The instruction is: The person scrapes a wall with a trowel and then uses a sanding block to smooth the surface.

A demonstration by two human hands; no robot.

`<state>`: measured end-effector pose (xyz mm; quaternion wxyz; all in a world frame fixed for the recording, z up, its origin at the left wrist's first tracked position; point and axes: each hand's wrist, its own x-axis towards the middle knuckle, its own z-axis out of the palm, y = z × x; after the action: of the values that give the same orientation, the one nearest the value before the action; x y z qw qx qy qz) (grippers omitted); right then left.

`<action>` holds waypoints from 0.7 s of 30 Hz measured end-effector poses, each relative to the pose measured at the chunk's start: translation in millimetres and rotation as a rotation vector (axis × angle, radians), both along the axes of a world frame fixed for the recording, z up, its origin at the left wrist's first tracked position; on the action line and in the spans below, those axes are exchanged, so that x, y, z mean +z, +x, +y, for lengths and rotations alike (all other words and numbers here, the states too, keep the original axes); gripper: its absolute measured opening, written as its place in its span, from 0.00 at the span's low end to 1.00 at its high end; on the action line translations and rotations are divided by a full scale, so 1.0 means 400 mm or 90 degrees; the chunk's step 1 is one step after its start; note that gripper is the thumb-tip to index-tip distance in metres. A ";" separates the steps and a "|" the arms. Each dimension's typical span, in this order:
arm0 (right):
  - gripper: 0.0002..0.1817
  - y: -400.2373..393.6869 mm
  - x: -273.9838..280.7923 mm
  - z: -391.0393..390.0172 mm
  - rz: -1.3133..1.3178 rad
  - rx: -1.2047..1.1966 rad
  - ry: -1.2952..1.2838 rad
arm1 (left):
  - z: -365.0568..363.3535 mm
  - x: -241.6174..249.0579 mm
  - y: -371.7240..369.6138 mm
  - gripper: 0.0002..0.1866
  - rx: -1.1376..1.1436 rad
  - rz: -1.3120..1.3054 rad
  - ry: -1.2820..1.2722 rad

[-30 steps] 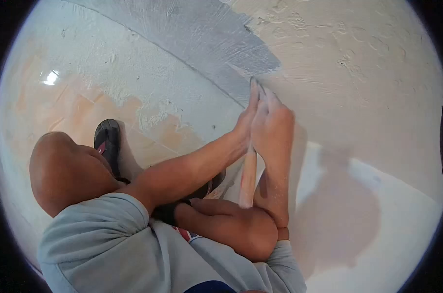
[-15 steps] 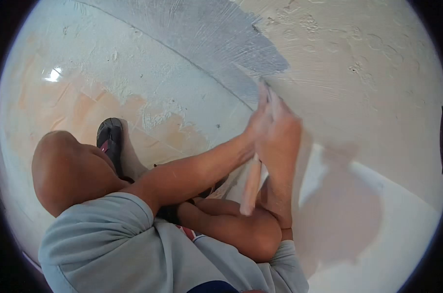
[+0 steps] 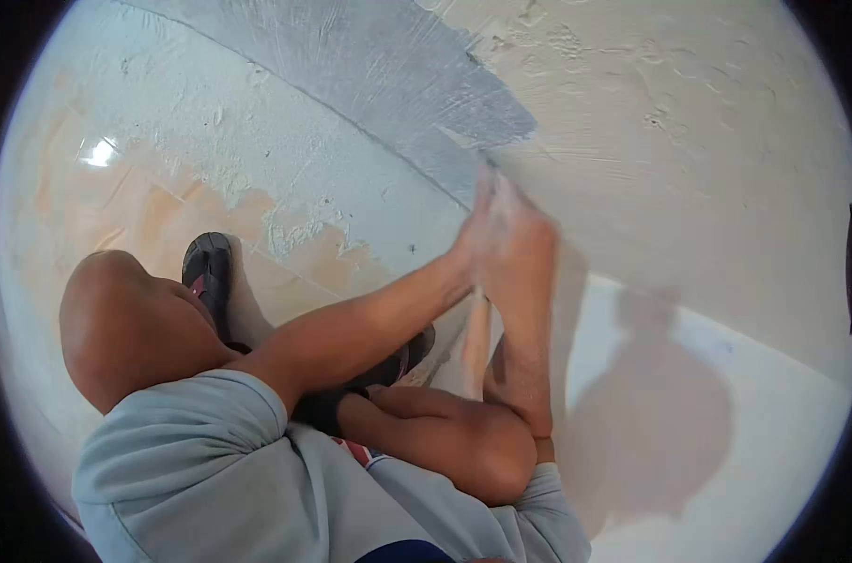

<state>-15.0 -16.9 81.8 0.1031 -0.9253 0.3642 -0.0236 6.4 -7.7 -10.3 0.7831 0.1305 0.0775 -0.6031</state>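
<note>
Our wooden-handled tool [image 3: 477,338] has shifted slightly off our bent leg [image 3: 473,450]; left hand [image 3: 470,242] and right hand [image 3: 522,246] clamp it together, tip near the bottom edge of the wall [image 3: 689,188], by the grey patch [image 3: 398,84].

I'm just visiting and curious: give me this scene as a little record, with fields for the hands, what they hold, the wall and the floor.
Left hand: the left hand grips the tool, beside the other
Right hand: the right hand grips it too
Held: one tool, wood-coloured end toward the body; far end too blurred to identify
Wall: pale, rough wall with a streaky grey patch
Floor: tan tiled floor, partly whitened
Feet: dark shoe on the floor
</note>
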 end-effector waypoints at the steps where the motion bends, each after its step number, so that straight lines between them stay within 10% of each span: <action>1: 0.21 0.019 0.068 0.037 -0.090 -0.037 0.038 | -0.010 -0.022 -0.007 0.30 -0.037 0.094 -0.102; 21: 0.19 0.006 0.034 0.020 -0.152 0.024 -0.019 | -0.015 0.018 -0.034 0.22 0.054 -0.080 0.006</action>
<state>-12.5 -8.8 95.2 0.1323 -0.9241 0.3311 -0.1375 -7.0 -13.6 -3.1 0.8107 0.1679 0.0365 -0.5597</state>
